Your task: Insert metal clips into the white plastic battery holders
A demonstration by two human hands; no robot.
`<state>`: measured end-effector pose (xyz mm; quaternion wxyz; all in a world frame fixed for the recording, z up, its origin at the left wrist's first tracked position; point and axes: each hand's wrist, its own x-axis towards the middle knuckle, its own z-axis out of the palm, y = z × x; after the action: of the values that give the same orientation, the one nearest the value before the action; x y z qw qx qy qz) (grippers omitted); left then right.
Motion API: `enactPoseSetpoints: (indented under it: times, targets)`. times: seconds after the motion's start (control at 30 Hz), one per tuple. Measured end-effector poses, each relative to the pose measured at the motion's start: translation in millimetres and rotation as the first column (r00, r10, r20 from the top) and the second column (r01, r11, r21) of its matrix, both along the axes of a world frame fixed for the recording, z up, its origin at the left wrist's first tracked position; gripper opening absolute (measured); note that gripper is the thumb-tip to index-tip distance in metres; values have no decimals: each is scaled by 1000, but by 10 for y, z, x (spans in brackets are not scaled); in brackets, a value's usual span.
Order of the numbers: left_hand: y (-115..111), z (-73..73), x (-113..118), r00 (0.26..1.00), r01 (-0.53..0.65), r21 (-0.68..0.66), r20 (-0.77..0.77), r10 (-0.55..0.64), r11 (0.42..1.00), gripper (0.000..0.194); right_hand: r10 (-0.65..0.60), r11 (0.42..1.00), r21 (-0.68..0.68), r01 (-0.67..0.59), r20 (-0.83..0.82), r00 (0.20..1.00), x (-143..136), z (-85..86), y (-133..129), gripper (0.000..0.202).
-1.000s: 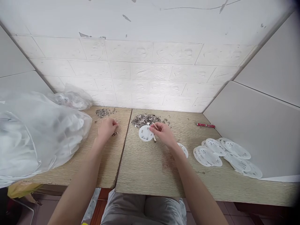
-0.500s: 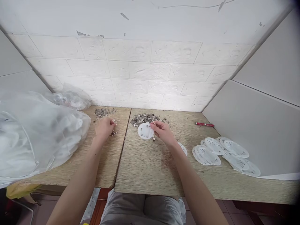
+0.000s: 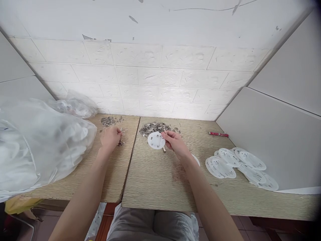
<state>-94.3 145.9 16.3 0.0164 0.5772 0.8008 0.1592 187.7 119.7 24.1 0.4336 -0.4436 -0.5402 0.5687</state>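
My right hand grips a round white plastic disc by its right edge, and small metal pieces sit in the disc's face. A thin stick-like tool also passes through this hand, its ends showing above and below the fingers. On the left board my left hand is closed in a pinch over a few small metal pieces; its fingertips hide whatever they hold. Behind the disc lies a heap of small metal clips. Another white disc is partly covered by my right forearm.
Several finished-looking white discs lie overlapping at the right. Near the right partition rests a red pen-like rod. A large clear bag of white parts fills the left side, with a smaller bag behind. More metal bits lie at the back left.
My left hand has shifted very slightly to the left. The disc in my right hand has turned or tilted a little; otherwise the scene is the same.
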Motion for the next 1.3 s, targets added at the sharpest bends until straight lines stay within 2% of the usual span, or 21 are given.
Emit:
enactPoseSetpoints:
  times: [0.13,0.27,0.37,0.47,0.53,0.63,0.7,0.8,0.97,1.13,1.2,1.3]
  targets:
    - [-13,22,21,1000,10,-3,8,-10,1000,14,19,1000,10,-19,17,1000,-17,9,-15,40]
    - [-10,4,16,999,-6,68,40,3,998,16,29,999,16,-30,25,999,-18,9,-19,42]
    - [20,-2,0,991,-26,165,137,3,986,19,22,999,23,-23,34,999,-12,5,-14,42]
    - [49,23,7,954,-30,256,297,-49,966,16,10,999,33,-11,44,999,-8,1,-8,42]
    - [51,49,39,865,-31,289,487,-119,957,15,6,999,33,-7,45,999,-7,3,-6,41]
    - [29,81,120,597,10,322,758,-263,947,16,6,999,38,-8,53,999,-7,9,-8,40]
    - [8,91,177,425,41,338,846,-323,940,22,4,999,44,-6,61,998,-7,14,-10,41]
    - [-15,95,245,281,54,330,901,-332,942,33,0,999,44,-3,60,998,-9,18,-14,43]
    - [-24,81,301,182,53,305,933,-309,951,41,0,999,36,-2,60,998,-10,19,-16,42]
    - [-11,33,298,154,70,287,943,-295,955,37,26,999,41,-30,90,996,-1,9,-14,42]
    - [0,4,300,155,84,297,939,-307,951,38,27,993,110,-46,169,985,-23,-9,-13,41]
    - [14,-32,334,175,129,342,916,-361,931,37,-38,955,290,-65,338,940,-94,-54,-12,38]
